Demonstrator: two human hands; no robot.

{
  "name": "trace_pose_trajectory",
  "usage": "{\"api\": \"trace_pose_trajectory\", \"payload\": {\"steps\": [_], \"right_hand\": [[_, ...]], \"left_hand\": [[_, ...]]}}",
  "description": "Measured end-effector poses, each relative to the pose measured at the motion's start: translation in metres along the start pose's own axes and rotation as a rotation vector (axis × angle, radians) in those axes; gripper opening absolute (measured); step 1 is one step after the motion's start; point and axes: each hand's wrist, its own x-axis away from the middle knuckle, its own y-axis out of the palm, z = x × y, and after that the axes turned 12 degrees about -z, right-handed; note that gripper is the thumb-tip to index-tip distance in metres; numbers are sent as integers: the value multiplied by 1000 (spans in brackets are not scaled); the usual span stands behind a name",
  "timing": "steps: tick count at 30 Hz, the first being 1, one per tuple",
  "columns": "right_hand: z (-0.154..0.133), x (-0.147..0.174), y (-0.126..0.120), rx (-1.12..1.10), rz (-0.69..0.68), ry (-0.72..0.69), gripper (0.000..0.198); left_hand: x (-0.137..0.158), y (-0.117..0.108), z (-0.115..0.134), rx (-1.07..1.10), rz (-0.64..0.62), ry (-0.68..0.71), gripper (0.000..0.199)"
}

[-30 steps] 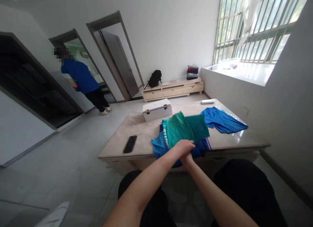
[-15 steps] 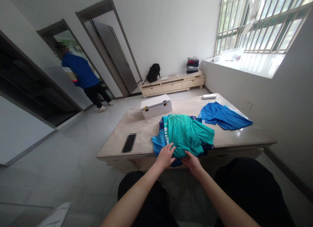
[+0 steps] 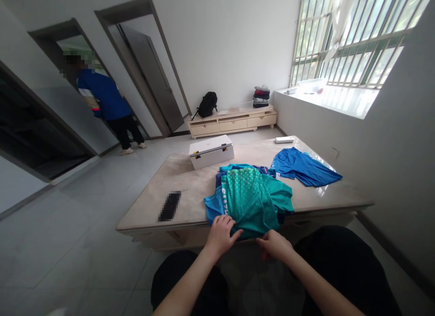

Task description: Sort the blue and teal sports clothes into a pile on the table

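Observation:
A green patterned shirt [image 3: 249, 196] with white lettering lies spread on top of other blue garments at the table's near edge. A lighter blue garment [image 3: 213, 206] pokes out on its left side. My left hand [image 3: 220, 234] rests on the shirt's near left corner, fingers flat and thumb apart. At the shirt's near edge, my right hand [image 3: 276, 245] has its fingers closed on the hem; the fingertips are partly hidden. A separate blue garment [image 3: 302, 167] lies at the table's right.
On the stone-topped table [image 3: 146, 198] are a white box [image 3: 211, 153], a dark pixelated object [image 3: 170, 206] and a small white device [image 3: 284, 139]. Behind stands a low cabinet [image 3: 234, 123] with a black backpack [image 3: 208, 104] and folded clothes [image 3: 261, 97]. A person [image 3: 105, 98] stands by a doorway.
The shirt's near edge has come towards me, covering the dark blue cloth below it. My right hand has moved nearer and its fingers have closed. The left hand slid slightly left.

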Motion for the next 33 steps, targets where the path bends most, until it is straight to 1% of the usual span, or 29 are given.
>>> {"api": "trace_pose_trajectory", "payload": {"steps": [3,5,7,8,10,11,12,14,15,17,19,21,26,29,33], "right_hand": [[-29,5,-30,233,137,-115,32],[-55,-8,-51,326,240,-198,32],[-75,-34,-67,423,339,-316,37],[-79,-50,-72,500,387,-394,41],[-76,-84,-76,673,472,-525,53],[-69,-100,-76,741,502,-554,58],[-60,-115,-74,778,522,-550,61],[-40,-138,-70,767,539,-496,62],[-31,-145,-68,754,545,-490,62],[-20,-154,-67,747,547,-521,62],[-16,-156,-69,752,543,-558,62],[-17,-155,-71,756,543,-564,62],[-22,-151,-71,763,540,-543,61],[-22,-151,-70,761,535,-534,61],[-23,-150,-71,751,525,-534,61]], "left_hand": [[-29,-6,4,56,60,-87,35],[-57,-6,4,58,83,-138,41],[-84,-1,0,37,61,-162,51],[-95,2,-3,25,33,-181,56],[-109,12,-11,13,-36,-239,65],[-112,17,-15,14,-62,-264,68],[-113,22,-20,21,-76,-277,71],[-108,30,-30,40,-66,-255,72],[-103,32,-35,47,-52,-232,72],[-94,35,-44,56,-29,-210,71],[-88,34,-52,61,-26,-227,69],[-87,34,-56,73,-33,-268,66],[-96,34,-52,129,-57,-347,66],[-99,34,-50,157,-65,-347,68],[-98,35,-53,159,-66,-316,70]]}}
